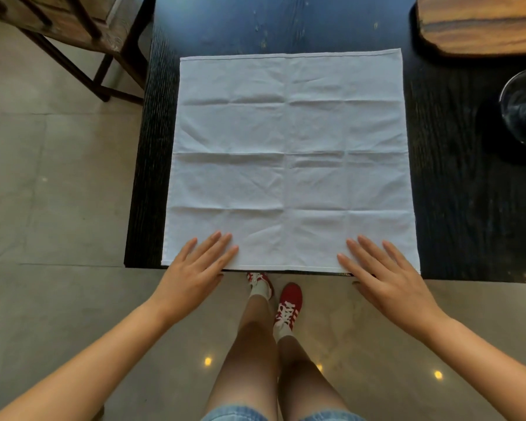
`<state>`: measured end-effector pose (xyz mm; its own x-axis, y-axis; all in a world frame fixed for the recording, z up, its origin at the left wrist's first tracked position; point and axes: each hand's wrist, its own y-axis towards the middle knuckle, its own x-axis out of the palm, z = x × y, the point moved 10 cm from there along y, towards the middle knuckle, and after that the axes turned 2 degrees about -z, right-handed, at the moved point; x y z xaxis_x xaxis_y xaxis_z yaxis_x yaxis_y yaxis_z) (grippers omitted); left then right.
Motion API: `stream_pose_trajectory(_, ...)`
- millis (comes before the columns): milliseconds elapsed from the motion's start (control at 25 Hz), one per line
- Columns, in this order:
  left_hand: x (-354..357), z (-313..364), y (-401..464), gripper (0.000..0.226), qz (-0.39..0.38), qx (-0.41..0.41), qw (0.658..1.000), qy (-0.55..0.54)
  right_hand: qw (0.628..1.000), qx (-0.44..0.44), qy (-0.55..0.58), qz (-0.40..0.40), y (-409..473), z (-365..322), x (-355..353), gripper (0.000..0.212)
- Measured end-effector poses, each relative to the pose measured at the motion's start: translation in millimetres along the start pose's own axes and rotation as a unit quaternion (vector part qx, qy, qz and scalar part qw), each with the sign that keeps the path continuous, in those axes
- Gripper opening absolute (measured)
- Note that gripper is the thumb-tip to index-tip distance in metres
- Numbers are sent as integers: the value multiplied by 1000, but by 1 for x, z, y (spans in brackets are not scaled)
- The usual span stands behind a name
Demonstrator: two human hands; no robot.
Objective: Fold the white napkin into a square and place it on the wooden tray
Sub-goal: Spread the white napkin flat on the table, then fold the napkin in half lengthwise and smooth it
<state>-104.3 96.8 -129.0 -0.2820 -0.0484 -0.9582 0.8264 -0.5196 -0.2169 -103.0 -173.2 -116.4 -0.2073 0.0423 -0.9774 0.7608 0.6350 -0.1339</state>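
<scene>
The white napkin [289, 159] lies fully spread and flat on the dark table [456, 189], creased in a grid, its near edge along the table's front edge. My left hand [195, 268] rests flat, fingers apart, on the napkin's near left corner. On the near right corner my right hand [386, 271] lies flat in the same way. Neither hand holds anything. The wooden tray [483, 25] sits at the far right of the table, partly cut off by the frame.
A clear glass bowl [520, 107] with a white object in it stands at the right edge. A wooden chair [73, 34] stands to the far left on the tiled floor. My legs and red shoes are below the table's front edge.
</scene>
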Motion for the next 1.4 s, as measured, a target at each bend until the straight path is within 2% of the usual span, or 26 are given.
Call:
stream_pose_trajectory(120,-5,2,-7,57,22,5,1000,3,999,-6,-10,31,-7,-4,-4,60)
stream_pose_trajectory(280,-11,9,-10,52,33,13,999,-8,998,-23,-11,62,-13,-10,-12,50)
stream_pose_trajectory(400,-13,8,-11,57,18,5,998,-52,997,-24,13,74,-13,-13,-21,37)
stream_pose_trajectory(520,-21,3,-10,36,-7,-10,992,-125,995,16,79,57,-6,-10,-34,24)
stream_pose_trajectory(600,-26,-3,-7,37,-56,-45,975,-211,984,83,159,12,0,-1,-42,25)
stream_pose_trajectory(720,-26,-11,-5,34,-222,-91,925,-294,938,165,277,-128,3,15,-45,24)
stream_pose_trajectory(800,-32,-16,-2,31,-306,-81,896,-312,917,165,297,-209,9,18,-50,24)
stream_pose_trajectory(880,-46,-27,10,26,-323,-79,890,-313,910,161,299,-237,22,24,-66,23)
stream_pose_trajectory(920,-58,-38,22,23,-301,-90,899,-305,912,165,296,-233,32,31,-75,23)
stream_pose_trajectory(1000,-90,-62,53,18,-212,-116,927,-287,926,177,269,-194,55,51,-97,23)
stream_pose_trajectory(1160,-149,-100,111,13,-46,-136,958,-249,951,199,209,-107,114,96,-125,20)
stream_pose_trajectory(1400,-179,-143,179,13,107,-125,968,-190,964,210,161,21,202,154,-141,11)
